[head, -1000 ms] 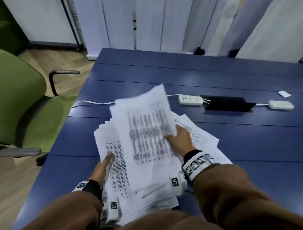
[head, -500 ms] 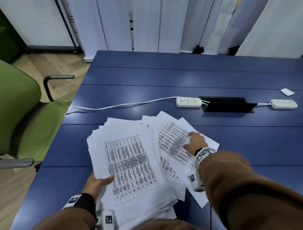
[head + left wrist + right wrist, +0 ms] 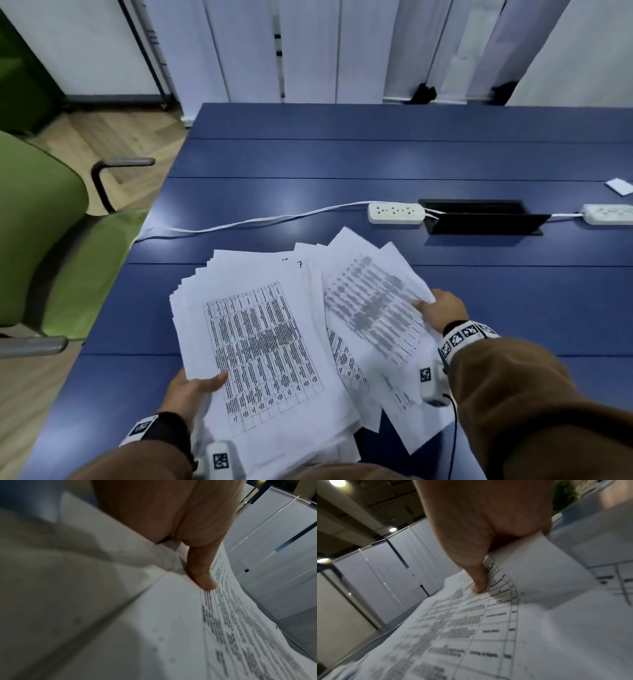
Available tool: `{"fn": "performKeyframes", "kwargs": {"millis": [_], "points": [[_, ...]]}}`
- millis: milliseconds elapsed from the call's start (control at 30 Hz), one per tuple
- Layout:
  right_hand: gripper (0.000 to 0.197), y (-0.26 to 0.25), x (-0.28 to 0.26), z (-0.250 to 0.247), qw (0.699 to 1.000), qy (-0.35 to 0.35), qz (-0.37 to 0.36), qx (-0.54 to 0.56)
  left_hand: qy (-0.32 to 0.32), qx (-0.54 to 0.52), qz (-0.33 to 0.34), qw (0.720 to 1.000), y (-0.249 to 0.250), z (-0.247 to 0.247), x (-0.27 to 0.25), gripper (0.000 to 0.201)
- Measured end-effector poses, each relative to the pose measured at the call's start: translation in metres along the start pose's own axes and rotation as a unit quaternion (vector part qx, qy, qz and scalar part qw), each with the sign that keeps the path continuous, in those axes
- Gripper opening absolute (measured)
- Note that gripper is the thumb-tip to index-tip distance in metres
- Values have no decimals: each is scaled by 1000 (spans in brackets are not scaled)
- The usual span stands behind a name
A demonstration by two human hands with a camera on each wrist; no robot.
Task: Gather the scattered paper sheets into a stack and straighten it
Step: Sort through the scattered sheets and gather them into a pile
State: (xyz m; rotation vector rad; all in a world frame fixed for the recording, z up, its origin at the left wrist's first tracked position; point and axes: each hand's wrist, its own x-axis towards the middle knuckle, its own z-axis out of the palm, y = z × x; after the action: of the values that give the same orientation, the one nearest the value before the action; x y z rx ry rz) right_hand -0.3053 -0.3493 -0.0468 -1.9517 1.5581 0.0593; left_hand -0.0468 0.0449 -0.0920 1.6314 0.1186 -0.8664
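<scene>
A thick, uneven stack of printed sheets (image 3: 260,349) lies near the front of the blue table (image 3: 376,154). My left hand (image 3: 197,385) grips its near left edge, thumb (image 3: 202,577) on top of the printed table, fingers hidden beneath. To the right lies a looser fan of sheets (image 3: 373,308), partly overlapping the stack. My right hand (image 3: 440,308) pinches the right edge of the top sheet of that fan, thumb (image 3: 479,582) pressing on the print, and the sheet (image 3: 530,574) curls upward there.
A white power strip (image 3: 395,213) with a cable running left lies behind the papers, beside a black cable hatch (image 3: 479,219). A second strip (image 3: 609,214) and a small white card (image 3: 618,186) sit far right. A green chair (image 3: 41,240) stands at the table's left edge.
The sheet held up a second ago has come down onto the left stack. My right hand moved right to the fan's edge and has taken hold of its top sheet.
</scene>
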Motion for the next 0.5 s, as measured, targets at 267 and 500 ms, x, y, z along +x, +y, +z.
{"fn": "performKeyframes", "kwargs": {"millis": [267,500], "points": [[24,-2,-37,16,989,48,90,103,36,-53,-15,998,0,-10,3,61],[70,-65,-76,68,978,59,108,169,7,-26,-10,1000,1,-11,7,59]]}}
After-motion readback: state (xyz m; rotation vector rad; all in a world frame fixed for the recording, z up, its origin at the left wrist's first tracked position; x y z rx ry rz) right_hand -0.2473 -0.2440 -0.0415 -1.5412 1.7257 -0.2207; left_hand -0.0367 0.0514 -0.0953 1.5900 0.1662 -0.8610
